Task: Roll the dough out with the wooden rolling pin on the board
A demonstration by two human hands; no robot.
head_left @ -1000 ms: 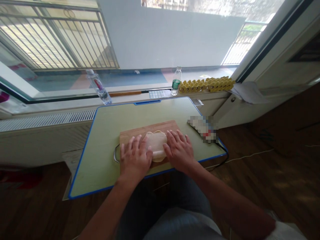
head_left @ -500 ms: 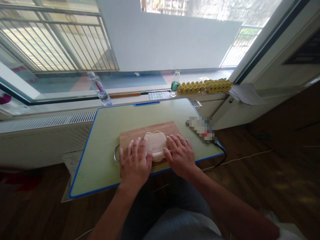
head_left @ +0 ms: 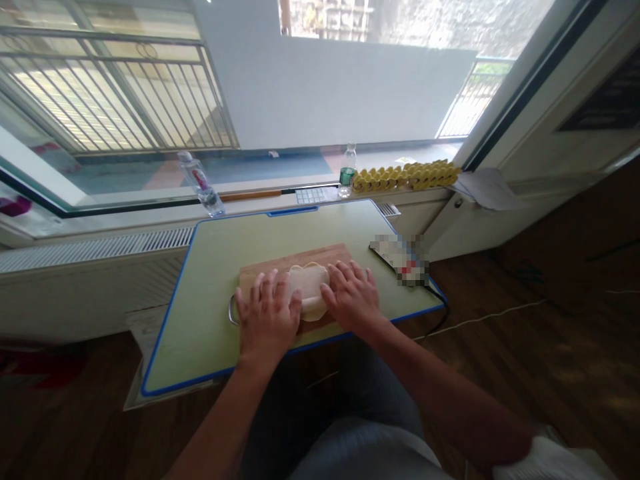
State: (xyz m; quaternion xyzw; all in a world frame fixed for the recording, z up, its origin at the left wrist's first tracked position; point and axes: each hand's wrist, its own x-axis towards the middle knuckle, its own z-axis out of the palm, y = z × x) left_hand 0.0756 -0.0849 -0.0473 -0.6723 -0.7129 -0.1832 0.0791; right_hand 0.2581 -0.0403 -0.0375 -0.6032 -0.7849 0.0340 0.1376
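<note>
A flat, pale sheet of dough (head_left: pixel 307 279) lies on a wooden cutting board (head_left: pixel 327 255) that has a metal handle at its left end. Across the dough's near part runs a pale rod, apparently a rolling pin (head_left: pixel 312 303), its ends hidden under my hands. My left hand (head_left: pixel 268 310) rests palm down over the left side, fingers spread and stretched forward. On the right, my right hand (head_left: pixel 351 293) lies likewise, palm down with its fingers extended beside the dough's edge. Neither hand wraps its fingers around the rod.
The board rests on a pale green folding table (head_left: pixel 210 267) with blue edging. A blurred-out object (head_left: pixel 400 260) with a black cable lies at right. Along the windowsill stand two plastic bottles, one left (head_left: pixel 201 185) and one centre (head_left: pixel 347 172), and yellow egg-carton-like trays (head_left: pixel 407 176).
Both hands and the rod have shifted slightly away from my body over the dough. The view has moved a little. Hand shapes look much the same.
</note>
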